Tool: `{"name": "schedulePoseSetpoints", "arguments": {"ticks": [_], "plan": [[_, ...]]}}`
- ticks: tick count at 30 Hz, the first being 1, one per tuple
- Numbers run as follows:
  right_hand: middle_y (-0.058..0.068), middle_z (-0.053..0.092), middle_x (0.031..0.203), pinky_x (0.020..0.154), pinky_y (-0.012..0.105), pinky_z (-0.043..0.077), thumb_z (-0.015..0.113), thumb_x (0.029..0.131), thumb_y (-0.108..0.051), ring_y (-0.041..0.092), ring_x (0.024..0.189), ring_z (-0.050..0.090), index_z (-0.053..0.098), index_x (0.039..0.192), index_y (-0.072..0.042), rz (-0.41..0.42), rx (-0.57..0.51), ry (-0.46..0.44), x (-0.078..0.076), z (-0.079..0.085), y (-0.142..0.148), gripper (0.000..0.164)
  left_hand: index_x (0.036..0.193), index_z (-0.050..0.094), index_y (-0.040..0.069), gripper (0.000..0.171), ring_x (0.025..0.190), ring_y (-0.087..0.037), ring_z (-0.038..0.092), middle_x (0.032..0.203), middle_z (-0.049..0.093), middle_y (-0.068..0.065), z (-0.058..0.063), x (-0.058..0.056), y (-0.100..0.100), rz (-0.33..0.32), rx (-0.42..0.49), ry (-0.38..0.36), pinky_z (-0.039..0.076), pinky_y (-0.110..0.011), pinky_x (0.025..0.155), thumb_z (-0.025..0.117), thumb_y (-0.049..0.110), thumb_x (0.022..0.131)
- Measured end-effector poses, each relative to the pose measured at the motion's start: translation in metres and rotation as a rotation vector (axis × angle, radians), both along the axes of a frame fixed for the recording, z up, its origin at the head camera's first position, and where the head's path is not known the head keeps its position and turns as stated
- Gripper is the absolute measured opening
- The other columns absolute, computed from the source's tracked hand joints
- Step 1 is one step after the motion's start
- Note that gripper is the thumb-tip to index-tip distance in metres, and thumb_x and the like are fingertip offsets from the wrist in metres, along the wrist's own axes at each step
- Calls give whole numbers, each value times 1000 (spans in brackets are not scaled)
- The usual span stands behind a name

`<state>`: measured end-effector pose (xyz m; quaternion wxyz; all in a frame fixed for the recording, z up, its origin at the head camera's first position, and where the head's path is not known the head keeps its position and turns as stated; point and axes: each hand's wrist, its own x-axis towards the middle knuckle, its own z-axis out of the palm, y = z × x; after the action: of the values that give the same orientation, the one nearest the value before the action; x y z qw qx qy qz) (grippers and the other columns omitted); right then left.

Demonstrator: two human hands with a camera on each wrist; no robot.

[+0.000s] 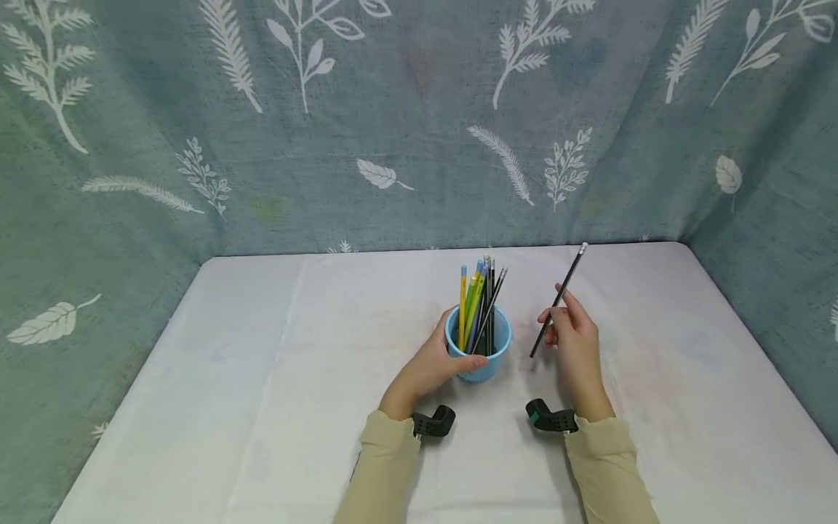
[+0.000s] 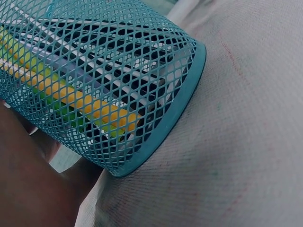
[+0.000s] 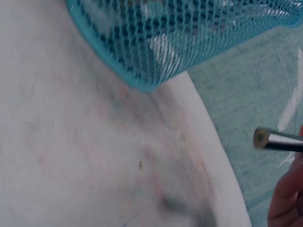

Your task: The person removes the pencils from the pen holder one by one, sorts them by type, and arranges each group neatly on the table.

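A light blue mesh pencil cup point(image 1: 481, 372) is gripped by my left hand point(image 1: 427, 367), its thumb across the near side and its fingers going round behind. Several pencils stand in the cup: a yellow pencil point(image 1: 462, 298) with a blue end, green ones, and black ones with pale ends. In the left wrist view, their lower ends show through the mesh wall point(image 2: 85, 94). My right hand point(image 1: 577, 348), to the right of the cup, pinches a black pencil point(image 1: 572, 269). It is tilted, pale end up; its flat, unsharpened lower end point(image 3: 261, 138) shows in the right wrist view.
A white cloth point(image 1: 340, 364) covers the table. Behind it and at both sides hangs a grey-green curtain point(image 1: 419, 109) with white leaf prints. Black wrist bands point(image 1: 433, 422) sit below both hands, at the ends of beige sleeves point(image 1: 386, 466).
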<state>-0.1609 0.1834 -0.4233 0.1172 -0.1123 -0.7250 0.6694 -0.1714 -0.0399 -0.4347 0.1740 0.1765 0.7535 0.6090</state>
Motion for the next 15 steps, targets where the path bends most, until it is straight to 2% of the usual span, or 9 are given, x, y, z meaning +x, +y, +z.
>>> {"name": "schedulePoseSetpoints", "arguments": {"ticks": [2,5,9,15], "plan": [[7,58,86,52,32,42,41,95,-23,15,57,45,39,135,-24,12,95,-37,1,-3,2,40,136,20,37,87,116,-10,38,127,39,11,0,0,2,-8,3,0,31,-42,95,73,46,68],[6,58,88,53,33,42,40,95,-26,16,58,46,36,137,-21,46,205,-90,-1,-5,4,43,135,21,38,86,115,-9,39,126,39,13,0,0,2,-2,3,-1,32,-41,94,73,46,67],[6,58,91,56,28,42,40,95,-26,18,60,47,32,140,-19,99,281,-168,-3,-6,4,46,135,21,38,87,115,-9,38,126,39,12,0,1,2,4,-2,-3,32,-41,94,73,47,67],[7,57,94,59,28,40,43,92,-19,19,68,49,33,139,-16,191,432,-230,-4,-10,3,49,136,21,37,87,115,-10,38,127,39,11,0,1,1,8,-9,-1,32,-42,94,74,46,67]]}}
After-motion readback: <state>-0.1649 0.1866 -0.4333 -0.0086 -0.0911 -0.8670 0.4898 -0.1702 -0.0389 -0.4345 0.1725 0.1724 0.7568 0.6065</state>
